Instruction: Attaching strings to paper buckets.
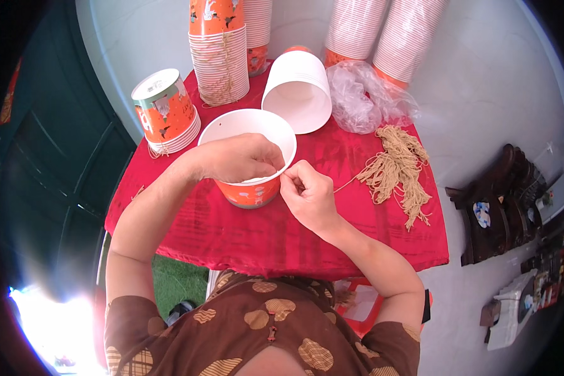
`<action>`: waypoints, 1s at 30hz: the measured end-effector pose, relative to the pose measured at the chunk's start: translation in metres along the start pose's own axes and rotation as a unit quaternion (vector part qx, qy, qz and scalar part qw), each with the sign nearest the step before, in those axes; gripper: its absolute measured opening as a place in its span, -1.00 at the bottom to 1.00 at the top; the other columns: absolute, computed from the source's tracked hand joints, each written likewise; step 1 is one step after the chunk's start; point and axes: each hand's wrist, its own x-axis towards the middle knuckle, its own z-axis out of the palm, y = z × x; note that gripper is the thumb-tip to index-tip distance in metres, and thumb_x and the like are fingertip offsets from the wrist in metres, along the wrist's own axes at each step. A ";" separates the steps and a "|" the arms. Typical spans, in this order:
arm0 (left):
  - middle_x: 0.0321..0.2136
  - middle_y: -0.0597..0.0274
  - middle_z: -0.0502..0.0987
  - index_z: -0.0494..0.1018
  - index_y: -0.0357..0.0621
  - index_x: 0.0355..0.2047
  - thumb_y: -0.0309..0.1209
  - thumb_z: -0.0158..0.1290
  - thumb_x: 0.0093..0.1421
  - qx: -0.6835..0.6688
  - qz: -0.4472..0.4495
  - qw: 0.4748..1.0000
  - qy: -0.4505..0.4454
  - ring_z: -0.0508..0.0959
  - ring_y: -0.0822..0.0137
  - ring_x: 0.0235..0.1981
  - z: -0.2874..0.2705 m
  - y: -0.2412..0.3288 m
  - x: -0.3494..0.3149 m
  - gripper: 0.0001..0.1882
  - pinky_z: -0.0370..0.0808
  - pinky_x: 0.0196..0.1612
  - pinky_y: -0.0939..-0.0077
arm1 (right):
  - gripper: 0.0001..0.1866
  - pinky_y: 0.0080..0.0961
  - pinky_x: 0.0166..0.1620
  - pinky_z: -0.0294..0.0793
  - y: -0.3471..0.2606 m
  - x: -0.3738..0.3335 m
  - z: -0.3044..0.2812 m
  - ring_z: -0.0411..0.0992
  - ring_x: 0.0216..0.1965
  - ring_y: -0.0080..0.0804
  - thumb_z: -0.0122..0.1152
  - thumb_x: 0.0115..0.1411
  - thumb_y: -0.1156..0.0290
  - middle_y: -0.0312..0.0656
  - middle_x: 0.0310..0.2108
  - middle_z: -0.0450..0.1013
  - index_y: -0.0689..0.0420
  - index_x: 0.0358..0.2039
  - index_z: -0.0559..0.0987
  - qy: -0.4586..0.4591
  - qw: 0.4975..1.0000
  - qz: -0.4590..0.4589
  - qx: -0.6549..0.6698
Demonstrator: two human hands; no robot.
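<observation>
An orange paper bucket (252,194) with a white rim and white inside stands upright near the middle of the table. My left hand (247,156) reaches over its mouth, fingers curled down just inside the near right rim; what they grip is hidden. Against the outside of that rim, my right hand (308,193) is closed in a pinch on a thin tan string (346,186). The string trails from behind this hand towards a loose bundle of tan strings (395,164) on the right.
Red cloth (188,219) covers the table. Behind the bucket lie tipped white buckets (299,94) beside crumpled clear plastic (357,100). A tied bucket stack (219,69), upturned buckets (166,113) and wrapped stacks (407,37) line the back. Below is a red container (357,323).
</observation>
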 end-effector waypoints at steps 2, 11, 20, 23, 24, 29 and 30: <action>-0.40 -0.05 0.60 0.55 -0.33 -0.27 -0.49 0.01 0.13 -0.019 -0.037 0.999 0.004 0.59 0.12 -0.31 0.002 0.001 0.001 -0.80 0.48 -0.17 0.30 | -0.87 -0.55 -0.59 0.37 0.001 0.000 0.000 0.39 -0.67 -0.56 0.19 0.10 0.67 -0.20 -0.67 0.38 0.22 -0.48 0.41 -0.001 1.000 0.000 -0.002; -0.43 -0.03 0.59 0.54 -0.32 -0.29 -0.43 -0.05 0.19 -0.015 -0.069 0.997 0.039 0.58 0.15 -0.37 0.013 0.008 -0.005 -0.78 0.48 -0.23 0.31 | -0.94 -0.68 -0.55 0.27 -0.003 -0.002 -0.008 0.27 -0.56 -0.77 0.13 0.21 0.61 -0.38 -0.61 0.37 0.27 -0.42 0.45 -0.047 0.980 0.151 0.120; -0.32 0.05 0.59 0.53 -0.29 -0.15 -0.40 -0.06 0.28 -0.030 -0.055 0.997 0.038 0.55 0.26 -0.25 0.016 -0.003 -0.005 -0.74 0.47 -0.08 0.39 | -0.91 -0.69 -0.53 0.27 -0.011 -0.003 -0.007 0.28 -0.55 -0.78 0.15 0.22 0.58 -0.39 -0.60 0.38 0.28 -0.43 0.47 -0.028 0.980 0.165 0.110; -0.35 0.04 0.58 0.53 -0.29 -0.18 -0.39 -0.06 0.28 -0.031 -0.074 0.997 0.020 0.54 0.25 -0.28 0.012 0.004 -0.006 -0.75 0.46 -0.11 0.38 | -0.91 -0.68 -0.54 0.28 -0.011 -0.004 -0.004 0.29 -0.56 -0.78 0.16 0.21 0.58 -0.38 -0.62 0.38 0.27 -0.44 0.47 -0.015 0.983 0.155 0.099; -0.35 0.04 0.58 0.53 -0.29 -0.18 -0.39 -0.06 0.28 -0.030 -0.074 0.997 0.020 0.54 0.25 -0.28 0.012 0.002 -0.005 -0.75 0.46 -0.11 0.38 | -0.91 -0.67 -0.54 0.29 -0.011 -0.004 -0.003 0.29 -0.57 -0.77 0.17 0.21 0.58 -0.38 -0.63 0.38 0.27 -0.44 0.48 -0.008 0.984 0.149 0.101; -0.41 -0.08 0.58 0.53 -0.33 -0.28 -0.39 -0.07 0.21 -0.003 -0.052 0.998 0.025 0.57 0.11 -0.35 0.014 0.002 -0.004 -0.74 0.47 -0.19 0.27 | -0.92 -0.66 -0.54 0.30 -0.009 -0.005 0.002 0.30 -0.57 -0.77 0.18 0.20 0.59 -0.35 -0.63 0.40 0.27 -0.44 0.47 0.001 0.984 0.148 0.102; -0.41 -0.08 0.58 0.53 -0.33 -0.28 -0.39 -0.07 0.21 -0.003 -0.052 0.998 0.024 0.57 0.11 -0.35 0.014 0.003 -0.004 -0.74 0.47 -0.19 0.27 | -0.92 -0.67 -0.54 0.30 -0.009 -0.005 0.002 0.31 -0.56 -0.77 0.17 0.19 0.61 -0.34 -0.63 0.41 0.27 -0.44 0.47 0.002 0.984 0.146 0.103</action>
